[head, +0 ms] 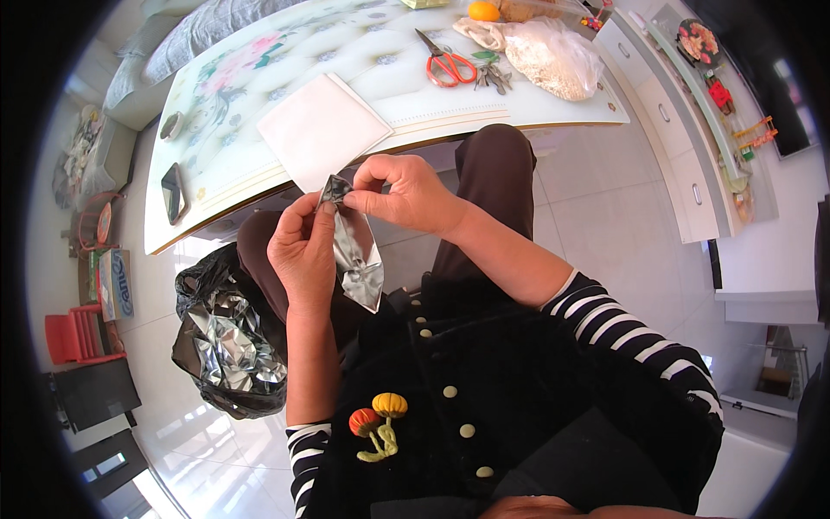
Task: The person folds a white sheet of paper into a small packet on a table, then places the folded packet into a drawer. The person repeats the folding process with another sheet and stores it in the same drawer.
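A folded piece of shiny silver foil paper (355,250) is held over my lap, its lower end coming to a point. My left hand (305,250) pinches its upper left edge between thumb and fingers. At the upper right of the same piece, my right hand (405,194) grips the folded tip with thumb and forefinger. Just beyond my hands, a stack of pale square sheets (324,126) overhangs the table's near edge. Beside my left leg, a black plastic bag (194,285) on the floor holds several silver foil pieces (233,344).
On the floral-patterned table (311,84) lie red-handled scissors (447,65), a bunch of keys (494,79), a clear plastic bag of pale grains (551,61), an orange fruit (484,11) and a smartphone (172,193). A white drawer cabinet (668,123) stands right; a red plastic chair (84,334) stands left.
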The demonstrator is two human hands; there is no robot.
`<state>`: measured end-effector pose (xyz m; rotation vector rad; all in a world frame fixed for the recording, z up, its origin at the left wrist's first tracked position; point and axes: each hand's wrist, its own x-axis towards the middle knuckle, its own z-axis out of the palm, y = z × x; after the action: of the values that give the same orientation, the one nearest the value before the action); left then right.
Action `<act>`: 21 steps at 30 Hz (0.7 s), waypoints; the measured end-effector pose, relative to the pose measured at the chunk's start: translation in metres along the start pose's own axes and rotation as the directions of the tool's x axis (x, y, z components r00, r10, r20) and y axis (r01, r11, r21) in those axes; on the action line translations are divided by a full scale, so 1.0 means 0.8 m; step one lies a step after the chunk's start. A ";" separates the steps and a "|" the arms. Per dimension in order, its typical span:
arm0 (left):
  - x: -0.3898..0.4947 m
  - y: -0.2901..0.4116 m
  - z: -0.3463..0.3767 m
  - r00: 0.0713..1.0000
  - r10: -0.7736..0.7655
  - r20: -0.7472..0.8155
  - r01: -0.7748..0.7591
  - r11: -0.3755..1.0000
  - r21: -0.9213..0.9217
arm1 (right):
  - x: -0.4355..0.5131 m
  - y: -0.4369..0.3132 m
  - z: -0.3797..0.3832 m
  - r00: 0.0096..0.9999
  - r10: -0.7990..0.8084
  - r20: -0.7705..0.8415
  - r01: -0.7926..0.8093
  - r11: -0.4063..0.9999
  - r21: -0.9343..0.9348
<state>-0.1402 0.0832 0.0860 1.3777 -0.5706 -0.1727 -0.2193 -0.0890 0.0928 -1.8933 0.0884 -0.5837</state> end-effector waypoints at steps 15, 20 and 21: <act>0.002 0.001 -0.007 0.993 -0.027 0.112 0.014 0.993 0.117 | 0.004 0.000 -0.003 0.995 -0.047 0.083 0.030 0.981 0.194; -0.002 0.025 -0.003 0.994 -0.101 0.039 0.103 0.994 -0.047 | 0.003 -0.004 -0.010 0.975 0.150 0.165 -0.206 0.889 0.408; -0.002 0.025 -0.007 0.990 -0.135 0.044 0.137 0.989 -0.060 | 0.004 -0.010 -0.015 0.950 0.243 0.198 -0.310 0.823 0.477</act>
<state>-0.1429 0.0924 0.1040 1.3552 -0.5003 -0.3263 -0.2237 -0.0968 0.1045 -1.3661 0.1130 -0.2462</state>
